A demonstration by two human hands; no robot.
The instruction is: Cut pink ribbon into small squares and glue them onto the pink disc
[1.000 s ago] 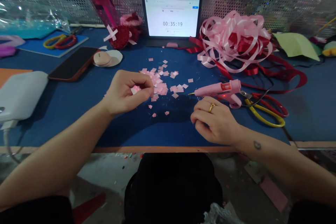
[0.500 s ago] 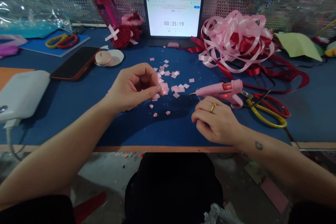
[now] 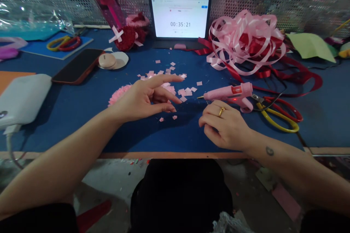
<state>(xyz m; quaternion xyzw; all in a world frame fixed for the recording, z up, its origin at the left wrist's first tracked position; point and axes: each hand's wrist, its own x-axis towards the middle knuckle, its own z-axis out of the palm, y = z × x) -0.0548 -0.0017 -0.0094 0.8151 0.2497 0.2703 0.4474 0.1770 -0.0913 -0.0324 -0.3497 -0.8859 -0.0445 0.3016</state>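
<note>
My left hand [image 3: 144, 98] is stretched over a scatter of small pink ribbon squares [image 3: 187, 91], its thumb and fingers apart. Partly behind its wrist shows a round, ruffled pink piece [image 3: 119, 94]. Below the fingertips lie two small folded pink bits [image 3: 175, 117]. My right hand [image 3: 225, 125], with a ring on one finger, rests curled near the table's front. What its fingers hold, if anything, is hidden. Just beyond it lies a pink glue gun [image 3: 222, 93], nozzle to the left and a red light showing.
Scissors [image 3: 281, 116] with red and yellow handles lie right of the glue gun. Behind are heaped pink and red ribbons [image 3: 246, 43] and a tablet [image 3: 180, 14] showing a timer. To the left are a phone [image 3: 78, 66], a white power bank [image 3: 23, 98] and a round compact [image 3: 107, 61].
My left hand has opened from a pinch, its fingers reaching further right. The ruffled pink piece behind the wrist now shows more. My right hand has stayed in place.
</note>
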